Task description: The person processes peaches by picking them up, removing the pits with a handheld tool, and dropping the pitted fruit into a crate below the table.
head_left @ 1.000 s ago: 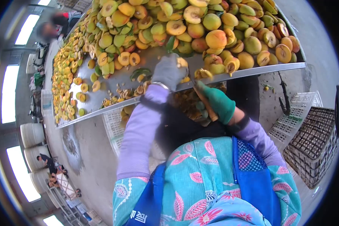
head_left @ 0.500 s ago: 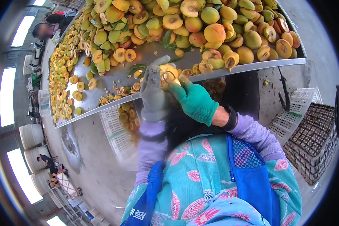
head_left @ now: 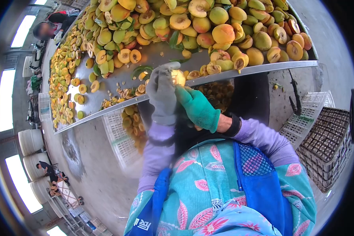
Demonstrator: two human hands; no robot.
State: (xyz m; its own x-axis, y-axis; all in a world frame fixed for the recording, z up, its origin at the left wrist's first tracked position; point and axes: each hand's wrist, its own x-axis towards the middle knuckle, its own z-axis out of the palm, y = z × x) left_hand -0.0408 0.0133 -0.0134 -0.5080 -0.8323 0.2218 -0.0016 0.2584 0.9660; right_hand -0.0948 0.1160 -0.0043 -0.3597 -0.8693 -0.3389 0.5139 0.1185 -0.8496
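My left hand [head_left: 163, 94], in a grey glove, is closed around a cut yellow peach [head_left: 178, 78] above the table's front lip. My right hand [head_left: 200, 108], in a green glove, is closed with its fingertips against the near side of that fruit. Whatever lies inside the right fist is hidden; a small orange-brown bit shows just beneath it. Beyond my hands, whole and halved peaches [head_left: 224, 34] are heaped on the metal table [head_left: 259, 70], with green leaves among them. Loose pits and scraps [head_left: 124, 94] lie near the lip on the left.
Under the table, a white plastic crate [head_left: 120, 137] stands beside peach pieces [head_left: 133, 125]. At right are another white crate [head_left: 308, 118] and a dark-stained crate [head_left: 326, 145]. Large pale tubs [head_left: 31, 141] line the left, where a person [head_left: 47, 170] stands by a cart. Another person [head_left: 61, 23] is at the far left end.
My hands have closed in around the peach, so less of its cut face shows. The right hand has shifted slightly left and down. An orange-brown bit now shows below it.
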